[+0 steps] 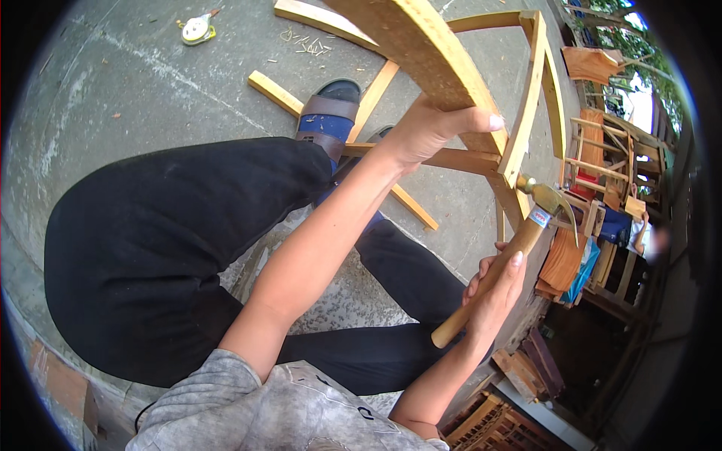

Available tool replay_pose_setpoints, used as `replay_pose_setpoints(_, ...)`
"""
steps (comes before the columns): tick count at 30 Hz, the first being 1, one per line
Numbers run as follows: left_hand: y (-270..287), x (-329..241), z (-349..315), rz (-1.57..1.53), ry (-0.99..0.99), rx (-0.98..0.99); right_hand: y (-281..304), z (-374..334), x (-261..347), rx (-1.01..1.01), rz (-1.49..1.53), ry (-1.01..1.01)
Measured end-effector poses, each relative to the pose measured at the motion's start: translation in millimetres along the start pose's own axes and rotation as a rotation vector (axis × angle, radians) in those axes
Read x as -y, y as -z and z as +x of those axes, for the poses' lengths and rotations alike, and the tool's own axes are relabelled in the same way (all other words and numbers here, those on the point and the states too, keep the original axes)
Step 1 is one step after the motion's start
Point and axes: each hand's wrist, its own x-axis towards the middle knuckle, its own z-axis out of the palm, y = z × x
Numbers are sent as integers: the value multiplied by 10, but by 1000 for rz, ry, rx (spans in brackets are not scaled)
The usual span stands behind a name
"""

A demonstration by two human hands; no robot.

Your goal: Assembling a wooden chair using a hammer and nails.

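My left hand (425,131) is closed around a thick wooden beam (429,52) of a frame, its thumb lying along the edge. The frame has slimmer uprights (525,98) and a crosspiece (470,160) joined near a corner. In my right hand (495,289) is a claw hammer (519,248) with a wooden handle, gripped partway down. The hammer's brass-coloured striking face is close to the outer side of that corner, its claw pointing away to the right; I cannot tell whether it touches. Any nail at the joint cannot be made out.
Scattered nails (312,46) lie on the concrete floor (165,98) beyond my sandalled foot (331,113). A yellow-and-white tape measure (198,30) rests at the far left. Wooden strips (274,92) lie around my feet. Stacked wooden pieces (564,259) and another person (647,237) are at right.
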Motion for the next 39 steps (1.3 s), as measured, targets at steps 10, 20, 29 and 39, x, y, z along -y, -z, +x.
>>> replay_pose_setpoints(10, -55, -8, -31, -63, 86, -24, -14, -247, 139, -138, 101, 178)
replay_pose_setpoints(20, -120, 33, -24, -187, 140, -10, -8, -221, 433, 108, -146, 44)
replay_pose_setpoints(29, -145, -41, -30, -159, 165, 22, -7, -276, 506, 7, -6, 84)
replay_pose_setpoints(39, -88, 159, -2, 64, 41, -89, 901, 294, -409, -190, -709, 997)
